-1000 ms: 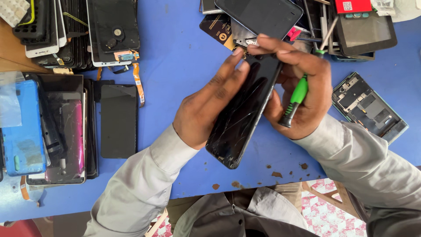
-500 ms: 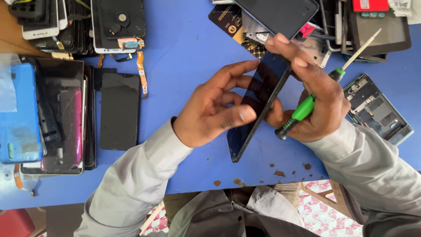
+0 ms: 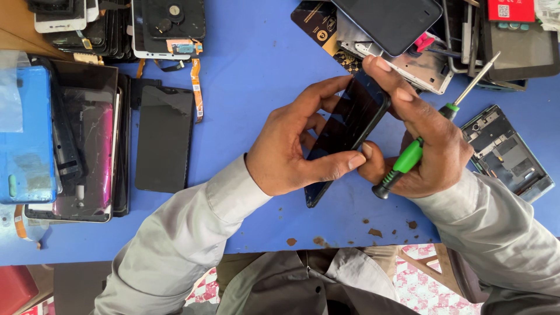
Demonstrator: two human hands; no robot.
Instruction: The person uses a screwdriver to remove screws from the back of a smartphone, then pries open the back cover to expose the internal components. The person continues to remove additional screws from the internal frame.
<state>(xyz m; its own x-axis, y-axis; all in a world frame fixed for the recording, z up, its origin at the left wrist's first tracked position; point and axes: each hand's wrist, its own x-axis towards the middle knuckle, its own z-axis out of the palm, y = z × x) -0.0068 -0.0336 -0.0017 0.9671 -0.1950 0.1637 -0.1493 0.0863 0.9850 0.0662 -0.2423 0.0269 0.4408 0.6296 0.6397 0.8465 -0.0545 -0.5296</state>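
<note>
Both hands are holding a black phone (image 3: 349,131) at frame centre, tilted above the blue table (image 3: 251,64). Left hand (image 3: 291,149) is curling fingers round its edge; right hand (image 3: 423,140) is pinching its top, also gripping a green-handled screwdriver (image 3: 408,160).

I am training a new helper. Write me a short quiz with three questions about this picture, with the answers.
1. True or false: the phone lies flat on the table.
2. Which hand holds the screwdriver? A) left B) right C) neither
3. Fill in: the screwdriver handle is black and ____.

Key:
1. False. Both hands hold it above the table, tilted on its edge; the left hand grips its near side and the right hand its far end.
2. B. It is tucked in the right hand, with the shaft pointing away from the person.
3. Green.
</note>
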